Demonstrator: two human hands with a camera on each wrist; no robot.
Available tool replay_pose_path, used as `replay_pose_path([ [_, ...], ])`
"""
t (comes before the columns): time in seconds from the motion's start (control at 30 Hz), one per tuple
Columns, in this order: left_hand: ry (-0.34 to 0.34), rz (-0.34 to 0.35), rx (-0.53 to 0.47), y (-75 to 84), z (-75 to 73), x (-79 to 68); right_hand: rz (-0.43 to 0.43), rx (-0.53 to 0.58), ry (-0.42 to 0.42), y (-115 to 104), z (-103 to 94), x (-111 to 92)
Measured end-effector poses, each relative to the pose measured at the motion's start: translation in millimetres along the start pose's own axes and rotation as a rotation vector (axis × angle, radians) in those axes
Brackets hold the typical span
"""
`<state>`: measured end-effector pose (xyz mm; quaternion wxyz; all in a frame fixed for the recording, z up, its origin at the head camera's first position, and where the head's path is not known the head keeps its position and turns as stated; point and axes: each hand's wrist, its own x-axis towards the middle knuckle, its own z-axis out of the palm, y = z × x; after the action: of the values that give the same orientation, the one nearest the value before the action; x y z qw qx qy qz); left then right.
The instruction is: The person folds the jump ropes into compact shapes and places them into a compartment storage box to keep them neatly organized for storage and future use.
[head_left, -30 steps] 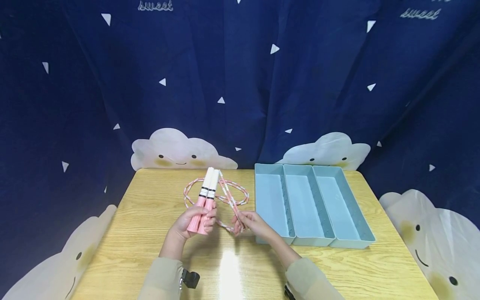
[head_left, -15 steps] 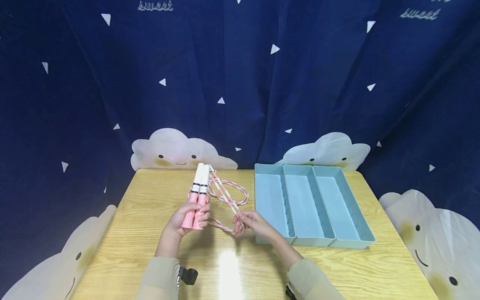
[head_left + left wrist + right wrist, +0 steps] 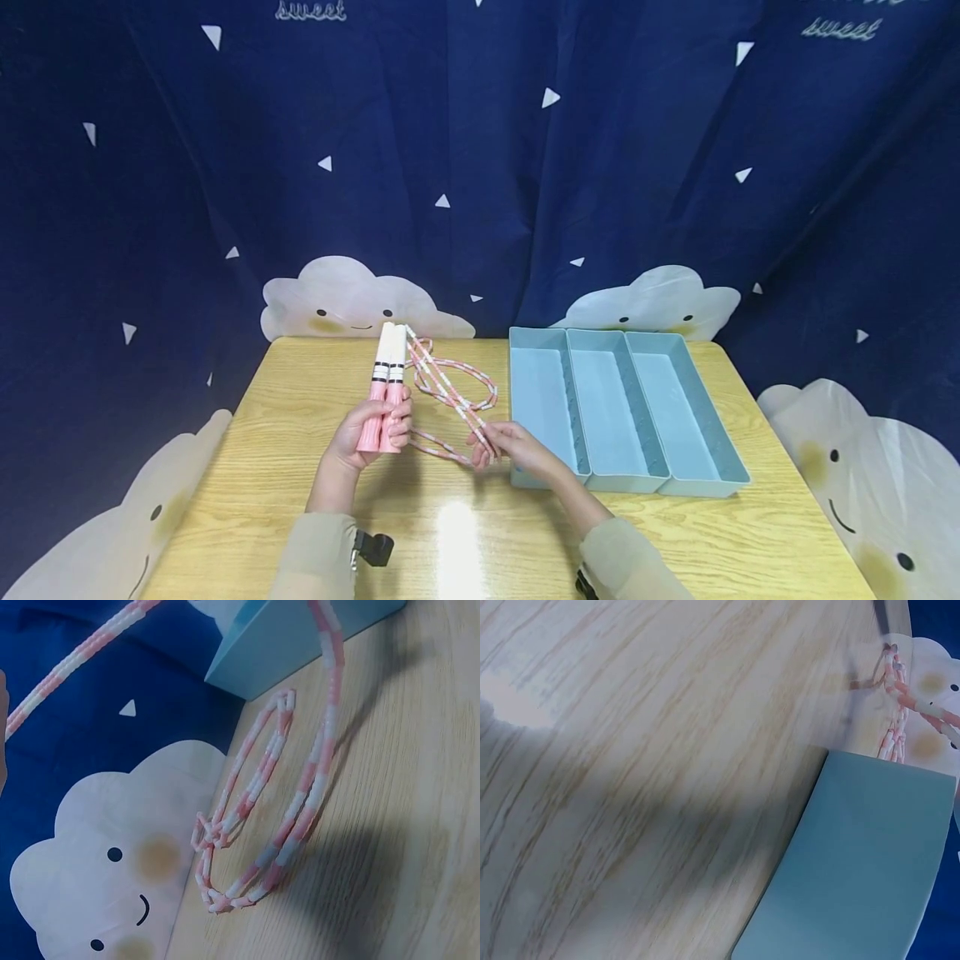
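My left hand (image 3: 372,429) grips both pink-and-white handles (image 3: 389,375) of a jump rope side by side, tilted upright above the wooden table. From the handle tops, strands of the pink-and-white beaded rope (image 3: 442,385) slant down to my right hand (image 3: 510,447), which pinches them between thumb and fingers. More of the jump rope (image 3: 259,780) lies in loops on the table behind the hands. In the right wrist view only part of the beaded rope (image 3: 896,694) shows, past the bin; the hand itself is hardly visible there.
Three pale-blue bins (image 3: 615,408) stand side by side on the right of the wooden table (image 3: 285,450), close to my right hand. A dark blue curtain (image 3: 480,167) with white clouds hangs behind the table.
My left hand has moved left and slightly up and away with the handles. The rope strands between the hands are stretched longer. My right hand has shifted only slightly.
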<state>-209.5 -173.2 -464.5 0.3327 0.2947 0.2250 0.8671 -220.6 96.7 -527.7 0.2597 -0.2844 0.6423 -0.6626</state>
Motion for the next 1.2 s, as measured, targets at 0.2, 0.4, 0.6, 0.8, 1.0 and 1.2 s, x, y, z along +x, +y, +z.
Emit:
replay_pose_path([
  [0.2, -0.018, 0.028, 0.006, -0.6, -3.5, -1.3, 0.018, -0.067, 0.019, 1.0, -1.8, -1.6],
  [0.4, -0.005, 0.03, 0.01, -1.3, -4.7, -1.3, 0.043, -0.144, 0.032, -1.5, -2.9, -5.8],
  [0.6, -0.001, 0.062, -0.034, -0.4, -5.9, -2.7, 0.043, -0.181, 0.026, -4.7, -3.1, -9.0],
  [0.8, 0.042, 0.057, -0.025, -1.2, -7.4, -3.4, 0.019, -0.195, 0.079, -12.9, -0.7, -12.8],
  [1.0, 0.069, 0.043, -0.015, -3.4, -9.6, -2.8, 0.026, -0.273, 0.125, -40.8, 8.6, -18.2],
  [1.2, 0.059, 0.03, -0.014, -3.3, -11.7, -1.3, 0.039, -0.36, 0.144, -51.0, 9.2, -18.4],
])
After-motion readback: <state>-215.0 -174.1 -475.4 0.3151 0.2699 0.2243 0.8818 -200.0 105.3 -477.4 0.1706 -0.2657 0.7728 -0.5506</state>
